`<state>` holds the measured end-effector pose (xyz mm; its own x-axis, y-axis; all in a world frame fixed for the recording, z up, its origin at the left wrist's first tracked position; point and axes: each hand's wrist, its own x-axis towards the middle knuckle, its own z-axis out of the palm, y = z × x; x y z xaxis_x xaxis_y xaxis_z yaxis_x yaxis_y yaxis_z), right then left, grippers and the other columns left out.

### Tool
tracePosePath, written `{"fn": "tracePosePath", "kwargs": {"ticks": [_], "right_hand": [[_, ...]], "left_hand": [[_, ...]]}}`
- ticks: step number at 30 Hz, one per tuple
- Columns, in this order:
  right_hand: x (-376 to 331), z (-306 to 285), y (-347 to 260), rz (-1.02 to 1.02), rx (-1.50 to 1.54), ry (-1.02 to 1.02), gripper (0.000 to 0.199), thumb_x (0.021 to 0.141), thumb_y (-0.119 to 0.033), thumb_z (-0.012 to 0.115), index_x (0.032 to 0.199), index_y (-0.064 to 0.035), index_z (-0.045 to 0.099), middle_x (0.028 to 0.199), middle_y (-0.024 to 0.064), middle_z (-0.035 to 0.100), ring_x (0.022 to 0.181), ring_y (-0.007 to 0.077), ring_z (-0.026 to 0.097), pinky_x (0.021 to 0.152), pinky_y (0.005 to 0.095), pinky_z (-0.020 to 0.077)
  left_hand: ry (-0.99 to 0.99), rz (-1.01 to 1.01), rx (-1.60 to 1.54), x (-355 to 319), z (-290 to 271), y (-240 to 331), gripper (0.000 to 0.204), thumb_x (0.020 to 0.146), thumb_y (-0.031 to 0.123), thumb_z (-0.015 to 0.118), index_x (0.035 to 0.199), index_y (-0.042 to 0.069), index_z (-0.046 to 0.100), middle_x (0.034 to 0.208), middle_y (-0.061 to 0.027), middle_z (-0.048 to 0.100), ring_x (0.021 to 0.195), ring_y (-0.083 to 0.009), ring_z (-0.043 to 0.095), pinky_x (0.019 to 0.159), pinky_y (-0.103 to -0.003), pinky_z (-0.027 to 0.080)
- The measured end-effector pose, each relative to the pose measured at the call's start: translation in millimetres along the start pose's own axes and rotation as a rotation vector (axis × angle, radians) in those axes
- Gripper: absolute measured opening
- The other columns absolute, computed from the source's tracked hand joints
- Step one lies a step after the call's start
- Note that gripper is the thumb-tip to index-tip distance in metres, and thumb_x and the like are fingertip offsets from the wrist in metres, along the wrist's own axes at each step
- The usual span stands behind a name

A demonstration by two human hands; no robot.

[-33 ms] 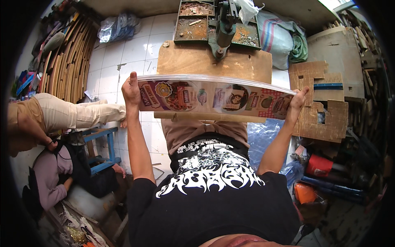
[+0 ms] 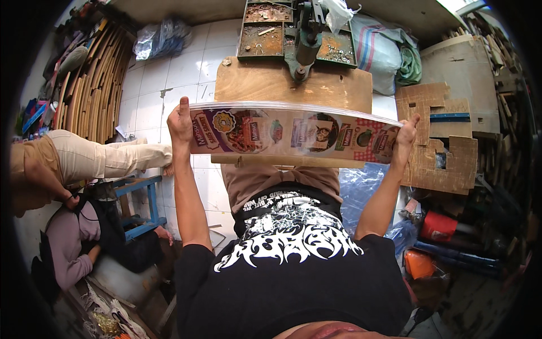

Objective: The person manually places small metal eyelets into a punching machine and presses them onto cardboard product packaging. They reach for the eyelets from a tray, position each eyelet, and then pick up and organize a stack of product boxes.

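Note:
A long, thin stack of colourful printed sheets [image 2: 293, 133] with a clear edge is held flat and level in front of me. My left hand [image 2: 180, 121] grips its left end and my right hand [image 2: 405, 137] grips its right end, with both arms stretched forward. The stack hovers over the near edge of a wooden work board [image 2: 271, 82]. Below it are my brown trousers and black printed shirt.
A green metal press [image 2: 305, 42] and trays of small metal bits [image 2: 265, 31] stand at the board's far side. Cut cardboard [image 2: 440, 141] and sacks [image 2: 389, 53] lie on the right. On the left are curved wood strips [image 2: 96, 79], a blue stool [image 2: 141, 198] and two other people [image 2: 101, 158].

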<state>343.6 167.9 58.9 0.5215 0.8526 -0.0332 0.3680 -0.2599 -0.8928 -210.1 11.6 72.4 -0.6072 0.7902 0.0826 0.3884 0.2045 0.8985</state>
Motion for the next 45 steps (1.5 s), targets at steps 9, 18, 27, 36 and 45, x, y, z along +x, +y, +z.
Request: {"fn": "tracePosePath", "kwargs": {"ticks": [9,18,27,36,45], "right_hand": [[30,55,22,0.183,-0.559,-0.201,0.095,0.094,-0.071,0.019,0.106,0.0097,0.067,0.112,0.0333,0.064,0.114,0.0478,0.057,0.1,0.0514,0.0405],[6,69,16,0.04,-0.649,-0.079,0.078,0.095,-0.064,0.029,0.093,-0.0011,0.074,0.096,0.0273,0.069,0.098,0.0457,0.064,0.089,0.0504,0.0466],[8,73,30,-0.009,-0.617,-0.104,0.077,0.098,-0.057,0.03,0.088,0.0074,0.072,0.091,0.0301,0.069,0.097,0.047,0.063,0.091,0.0518,0.0442],[7,78,23,0.03,-0.622,-0.103,0.075,0.099,-0.054,0.031,0.096,0.0112,0.068,0.096,0.0317,0.068,0.101,0.0471,0.062,0.092,0.0506,0.0432],[0,78,15,0.085,-0.611,-0.075,0.078,0.099,-0.057,0.031,0.087,0.0097,0.069,0.095,0.03,0.068,0.098,0.0431,0.063,0.091,0.0492,0.0432]], "left_hand": [[-0.052,-0.209,0.428,40,27,-17,0.073,0.095,0.06,0.044,0.077,-0.008,0.063,0.077,-0.0287,0.066,0.074,-0.0399,0.065,0.075,-0.046,0.05],[-0.053,-0.347,0.402,39,33,-26,0.068,0.095,0.057,0.043,0.082,-0.005,0.067,0.086,-0.0319,0.066,0.087,-0.0467,0.065,0.081,-0.049,0.049],[-0.009,-0.37,0.48,36,34,-26,0.066,0.095,0.056,0.042,0.086,-0.004,0.068,0.086,-0.0294,0.067,0.087,-0.0463,0.065,0.077,-0.051,0.051],[-0.044,-0.429,0.439,38,32,-18,0.061,0.094,0.053,0.044,0.081,-0.002,0.067,0.082,-0.0282,0.068,0.084,-0.0461,0.066,0.075,-0.051,0.051],[-0.013,-0.398,0.457,38,37,-21,0.061,0.094,0.053,0.044,0.077,-0.002,0.066,0.08,-0.0274,0.067,0.082,-0.0463,0.065,0.074,-0.051,0.05]]}}
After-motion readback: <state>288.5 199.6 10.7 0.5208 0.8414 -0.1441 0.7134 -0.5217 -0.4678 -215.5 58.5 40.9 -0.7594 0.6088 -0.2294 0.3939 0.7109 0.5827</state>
